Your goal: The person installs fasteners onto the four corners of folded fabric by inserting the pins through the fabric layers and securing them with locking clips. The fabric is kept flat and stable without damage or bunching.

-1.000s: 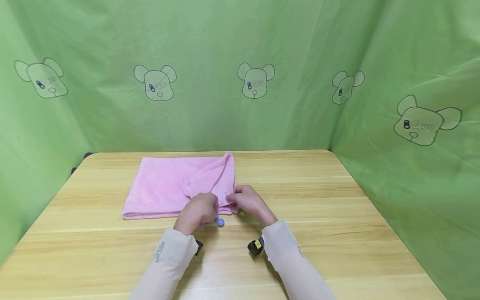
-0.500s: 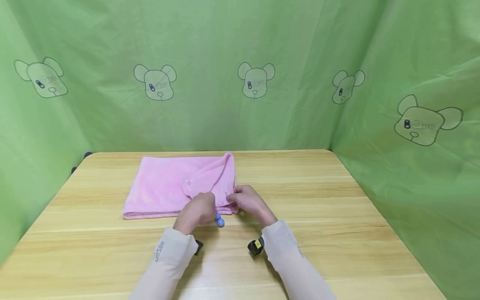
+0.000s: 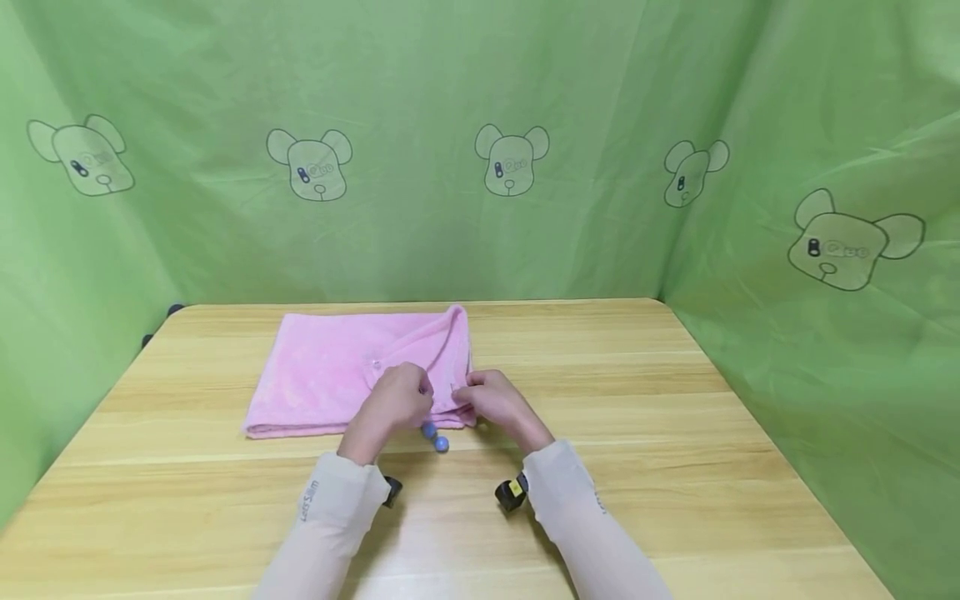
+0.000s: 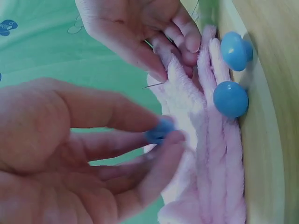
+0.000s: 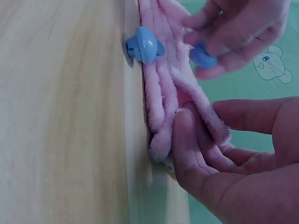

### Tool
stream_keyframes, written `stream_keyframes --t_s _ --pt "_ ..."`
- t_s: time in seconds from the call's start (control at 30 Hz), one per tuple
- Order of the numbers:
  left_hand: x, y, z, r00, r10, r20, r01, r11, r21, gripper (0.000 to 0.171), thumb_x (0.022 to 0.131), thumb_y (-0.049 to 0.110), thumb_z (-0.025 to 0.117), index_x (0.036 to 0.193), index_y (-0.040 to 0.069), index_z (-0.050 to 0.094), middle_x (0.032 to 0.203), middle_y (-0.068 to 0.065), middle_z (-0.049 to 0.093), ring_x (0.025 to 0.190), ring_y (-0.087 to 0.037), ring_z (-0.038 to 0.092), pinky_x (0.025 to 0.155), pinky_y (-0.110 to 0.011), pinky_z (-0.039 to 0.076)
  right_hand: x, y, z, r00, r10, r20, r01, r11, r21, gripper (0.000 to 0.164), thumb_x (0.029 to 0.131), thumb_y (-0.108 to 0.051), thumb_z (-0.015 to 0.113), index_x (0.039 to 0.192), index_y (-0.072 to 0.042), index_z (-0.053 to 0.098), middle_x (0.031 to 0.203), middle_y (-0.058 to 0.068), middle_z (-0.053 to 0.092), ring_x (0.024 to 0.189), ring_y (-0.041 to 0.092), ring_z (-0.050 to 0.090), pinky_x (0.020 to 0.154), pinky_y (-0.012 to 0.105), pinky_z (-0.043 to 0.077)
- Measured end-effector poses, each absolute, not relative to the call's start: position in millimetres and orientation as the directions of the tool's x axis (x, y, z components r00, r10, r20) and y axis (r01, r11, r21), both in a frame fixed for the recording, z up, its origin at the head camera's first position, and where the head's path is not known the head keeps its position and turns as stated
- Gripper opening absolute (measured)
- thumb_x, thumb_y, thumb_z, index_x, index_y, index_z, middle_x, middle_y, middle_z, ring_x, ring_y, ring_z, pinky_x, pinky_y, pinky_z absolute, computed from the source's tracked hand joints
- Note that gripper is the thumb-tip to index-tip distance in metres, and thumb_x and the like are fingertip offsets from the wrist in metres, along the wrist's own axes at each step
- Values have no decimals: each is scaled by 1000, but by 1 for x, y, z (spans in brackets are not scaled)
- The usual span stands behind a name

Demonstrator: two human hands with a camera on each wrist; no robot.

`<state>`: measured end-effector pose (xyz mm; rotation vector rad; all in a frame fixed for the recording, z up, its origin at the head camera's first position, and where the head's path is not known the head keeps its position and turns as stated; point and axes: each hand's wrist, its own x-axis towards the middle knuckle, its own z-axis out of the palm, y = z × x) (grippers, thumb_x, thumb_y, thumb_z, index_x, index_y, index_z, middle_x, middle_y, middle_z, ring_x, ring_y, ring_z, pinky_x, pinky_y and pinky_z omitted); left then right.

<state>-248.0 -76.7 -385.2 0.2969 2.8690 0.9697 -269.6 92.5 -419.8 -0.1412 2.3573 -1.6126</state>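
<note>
A folded pink plush cloth (image 3: 322, 367) lies on the table, its right corner turned back. My left hand (image 3: 397, 396) is raised above its front edge, pinching a small blue mushroom-shaped fastener piece (image 4: 160, 131) between thumb and fingertips. At the cloth's right corner, my right hand (image 3: 498, 404) pinches the fabric layers (image 5: 198, 95). A thin pin (image 4: 154, 85) sticks out of the fabric beside the right fingers. Two similar blue mushroom-shaped pieces, one nearer (image 3: 442, 444) and one by the cloth edge (image 3: 429, 430), stand on the table just in front of the cloth.
The wooden table (image 3: 615, 467) reaches past both sides of the cloth. Green curtains (image 3: 420, 242) with mouse-head drawings enclose the back and sides. A clear spot fastener (image 3: 377, 365) shows on the cloth left of the folded corner.
My left hand has risen from the table by the blue pieces, now holding one. A blue piece by the cloth edge has shifted slightly left. The right hand stays in place.
</note>
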Motion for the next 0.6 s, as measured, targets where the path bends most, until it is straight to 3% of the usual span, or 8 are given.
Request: stream_keyframes --t_s 0.17,0.4,0.6 --pt "-253 -73 -389 -980 173 98 194 732 653 18 86 -1 57 100 -1 69 96 -12 68 77 -22 59 76 -40 52 -269 93 -420 -954 -257 -155 61 338 -939 13 87 -2 60 74 0 57 77 10 63 64 19 60 62 32 52" --pt "-257 -68 -394 -980 103 170 193 691 697 18 91 1 57 104 2 69 98 -12 69 69 -19 58 68 -35 51 -269 92 -420 -962 -245 -118 32 328 -944 8 84 -2 60 78 3 62 75 12 64 63 19 59 59 30 50" --pt "-258 -69 -396 -969 85 233 231 648 726 16 89 -1 63 101 5 72 93 -7 70 71 -17 58 71 -37 51 -270 92 -420 -965 -234 -117 35 327 -944 9 87 -5 62 82 2 64 77 10 65 66 19 61 62 32 52"
